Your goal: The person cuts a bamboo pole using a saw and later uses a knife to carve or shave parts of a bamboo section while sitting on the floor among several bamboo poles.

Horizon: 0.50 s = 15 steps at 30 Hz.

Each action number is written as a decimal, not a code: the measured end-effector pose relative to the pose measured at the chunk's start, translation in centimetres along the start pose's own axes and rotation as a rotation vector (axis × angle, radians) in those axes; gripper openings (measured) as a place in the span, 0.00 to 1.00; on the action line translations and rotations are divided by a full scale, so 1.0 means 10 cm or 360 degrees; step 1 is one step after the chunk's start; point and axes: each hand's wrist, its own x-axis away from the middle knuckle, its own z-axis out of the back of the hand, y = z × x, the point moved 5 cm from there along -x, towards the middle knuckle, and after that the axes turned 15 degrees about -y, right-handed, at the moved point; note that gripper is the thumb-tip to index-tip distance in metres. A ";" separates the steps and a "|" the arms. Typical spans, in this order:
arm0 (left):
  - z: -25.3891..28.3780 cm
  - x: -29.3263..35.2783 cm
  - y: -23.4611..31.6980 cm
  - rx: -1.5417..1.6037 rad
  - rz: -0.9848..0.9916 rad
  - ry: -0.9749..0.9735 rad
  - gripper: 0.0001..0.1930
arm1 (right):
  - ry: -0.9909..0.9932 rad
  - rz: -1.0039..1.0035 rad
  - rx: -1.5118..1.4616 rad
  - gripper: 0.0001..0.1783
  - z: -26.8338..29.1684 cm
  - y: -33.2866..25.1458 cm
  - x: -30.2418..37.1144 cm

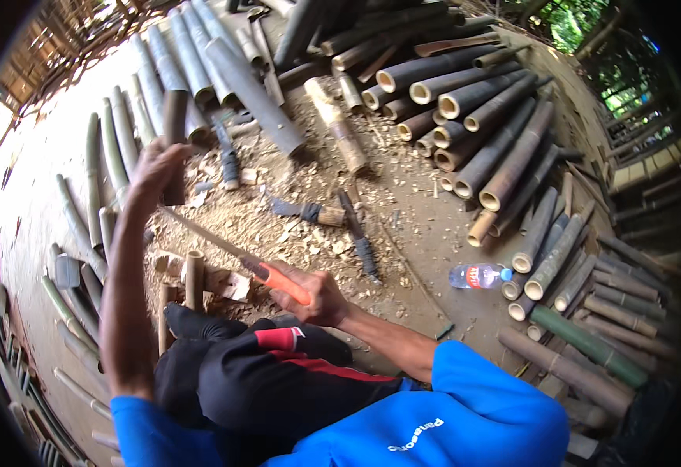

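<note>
My left hand is raised at the left and wrapped round a dark bamboo piece that stands roughly upright. In my right hand, above my knees, is the orange handle of a long narrow saw. Its blade points up and left, the far end close to the lower end of the bamboo. Whether they touch, I cannot tell. Beyond the blade lie a short knife with a wrapped grip, a dark wrapped-handle tool and another wrapped tool, all on pale wood chips.
Cut bamboo tubes are piled at the far right, with more stacked near a green bamboo length. Long bamboo poles lie at the far left. A plastic bottle rests on its side. Short bamboo stubs stand by my legs.
</note>
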 end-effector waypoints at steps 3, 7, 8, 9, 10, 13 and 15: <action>0.33 0.43 0.59 -0.0420 -0.0026 -0.0032 0.26 | 0.0377 0.0233 0.0561 0.22 0.77 0.13 0.12; 0.44 1.38 0.80 -0.0687 0.0096 -0.0144 0.37 | 0.0892 -0.0222 0.1306 0.22 2.25 0.46 0.20; 0.38 1.66 0.80 -0.0593 0.0030 -0.0052 0.31 | 0.0940 -0.0234 0.1582 0.27 2.55 0.41 0.15; 0.24 1.86 0.70 -0.0461 -0.0062 0.0006 0.26 | 0.0883 -0.0292 0.1720 0.33 2.95 0.70 0.22; 0.13 1.95 0.42 -0.0298 -0.0045 0.0014 0.27 | 0.0850 -0.0442 0.1891 0.31 3.38 0.95 0.37; 0.29 2.46 0.05 -0.0162 0.0258 -0.0035 0.28 | 0.0497 -0.0879 0.1957 0.35 3.97 1.55 0.49; 0.32 2.61 -0.17 -0.0041 0.0362 0.0010 0.25 | 0.0171 -0.0989 0.2359 0.42 4.11 1.82 0.81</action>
